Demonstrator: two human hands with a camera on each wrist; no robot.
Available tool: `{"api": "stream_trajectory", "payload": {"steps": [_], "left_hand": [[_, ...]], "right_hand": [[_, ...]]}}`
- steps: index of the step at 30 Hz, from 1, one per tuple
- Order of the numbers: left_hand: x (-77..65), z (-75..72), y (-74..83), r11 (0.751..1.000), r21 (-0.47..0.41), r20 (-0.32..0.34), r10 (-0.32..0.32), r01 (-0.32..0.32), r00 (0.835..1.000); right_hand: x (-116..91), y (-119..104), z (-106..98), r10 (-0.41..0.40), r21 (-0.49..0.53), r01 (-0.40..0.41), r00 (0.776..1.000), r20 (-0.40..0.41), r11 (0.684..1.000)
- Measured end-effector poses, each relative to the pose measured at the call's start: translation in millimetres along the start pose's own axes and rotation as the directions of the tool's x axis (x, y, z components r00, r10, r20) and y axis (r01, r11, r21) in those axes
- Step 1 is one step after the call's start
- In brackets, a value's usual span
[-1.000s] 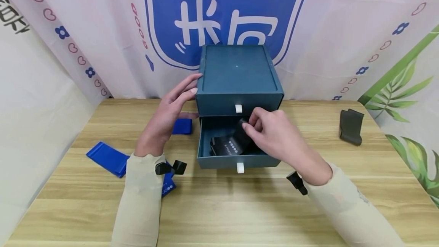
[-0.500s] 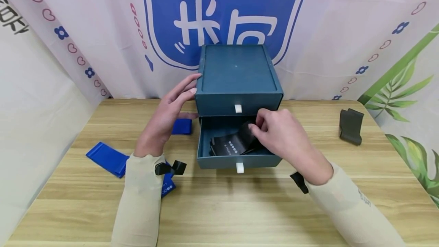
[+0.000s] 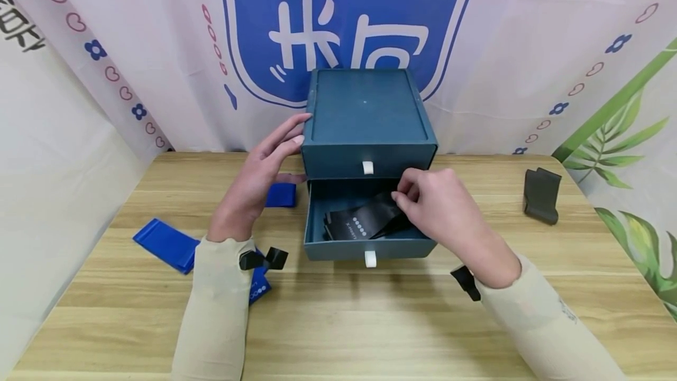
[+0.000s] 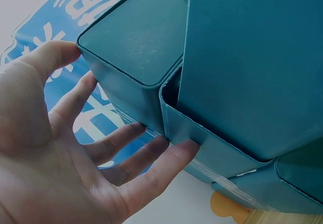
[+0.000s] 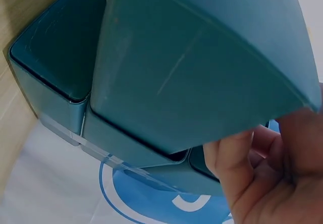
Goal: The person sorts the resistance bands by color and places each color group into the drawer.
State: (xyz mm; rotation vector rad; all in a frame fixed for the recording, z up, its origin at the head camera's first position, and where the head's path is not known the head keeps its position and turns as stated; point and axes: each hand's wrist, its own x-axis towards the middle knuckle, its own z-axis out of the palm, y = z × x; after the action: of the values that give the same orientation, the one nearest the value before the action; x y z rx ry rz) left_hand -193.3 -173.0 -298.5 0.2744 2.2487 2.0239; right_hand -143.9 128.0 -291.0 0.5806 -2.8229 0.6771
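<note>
A teal drawer unit [image 3: 370,107] stands at the table's back, a drawer [image 3: 312,210] below the top one pulled out. In that drawer lies a folded black resistance band [image 3: 351,222] printed "X-Heavy" with a row of white dots. My right hand [image 3: 441,201] reaches over the drawer's right side, thumb and index finger pinching the band's right end; in the right wrist view the drawer wall hides the band and fingertips. My left hand [image 3: 254,178] has its fingers spread, fingertips resting against the unit's left side, as the left wrist view shows.
Blue bands lie on the left: a flat folded one [image 3: 166,246], another [image 3: 281,195] behind the left hand, and one [image 3: 260,287] partly under the left sleeve. A dark grey band [image 3: 542,196] lies at the far right. A printed curtain [image 3: 508,46] hangs behind the table [image 3: 344,328].
The right hand has moved slightly right and lowered the band's raised end, so the band lies flatter in the drawer. My left hand stays against the unit.
</note>
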Motion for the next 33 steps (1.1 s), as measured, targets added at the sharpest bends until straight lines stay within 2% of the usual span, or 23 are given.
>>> {"api": "stream_trajectory", "payload": {"steps": [6, 8, 11, 14, 17, 21, 26, 30, 33], "left_hand": [[-0.4, -0.7, 0.8, 1.000, 0.000, 0.001, 0.002, -0.002, 1.000], [-0.4, -0.7, 1.0, 1.000, -0.001, 0.000, 0.000, 0.000, 1.000], [0.0, 0.3, 1.3, 1.000, -0.008, 0.003, 0.000, 0.000, 1.000], [0.9, 1.4, 1.4, 1.000, -0.015, 0.007, 0.002, -0.002, 1.000], [1.0, 1.9, 1.4, 1.000, -0.015, 0.006, -0.001, 0.001, 1.000], [0.3, 1.3, 1.1, 1.000, -0.014, 0.001, -0.006, 0.006, 1.000], [-0.2, 0.5, 0.3, 1.000, -0.012, 0.002, -0.012, 0.012, 1.000], [-0.3, 0.2, 0.3, 1.000, -0.009, -0.001, -0.014, 0.014, 1.000], [-0.5, 0.2, -0.2, 1.000, -0.009, -0.001, -0.016, 0.016, 1.000]], "right_hand": [[-6, 5, -9, 0.015, 0.128, -0.016, 1.000, 0.014, 0.992], [-10, 9, -13, 0.022, 0.179, -0.020, 1.000, -0.009, 0.984], [-18, 22, -16, 0.019, 0.235, 0.008, 0.993, -0.113, 0.972], [-27, 42, -17, 0.048, 0.281, 0.022, 0.969, -0.243, 0.959], [-34, 67, -18, 0.123, 0.329, -0.019, 0.946, -0.300, 0.944], [-40, 105, -21, 0.249, 0.334, -0.156, 0.933, -0.259, 0.930], [-51, 155, -25, 0.367, 0.371, -0.288, 0.916, -0.164, 0.883], [-63, 191, -30, 0.430, 0.416, -0.364, 0.900, -0.073, 0.833], [-73, 215, -35, 0.495, 0.458, -0.445, 0.869, 0.012, 0.769]]}}
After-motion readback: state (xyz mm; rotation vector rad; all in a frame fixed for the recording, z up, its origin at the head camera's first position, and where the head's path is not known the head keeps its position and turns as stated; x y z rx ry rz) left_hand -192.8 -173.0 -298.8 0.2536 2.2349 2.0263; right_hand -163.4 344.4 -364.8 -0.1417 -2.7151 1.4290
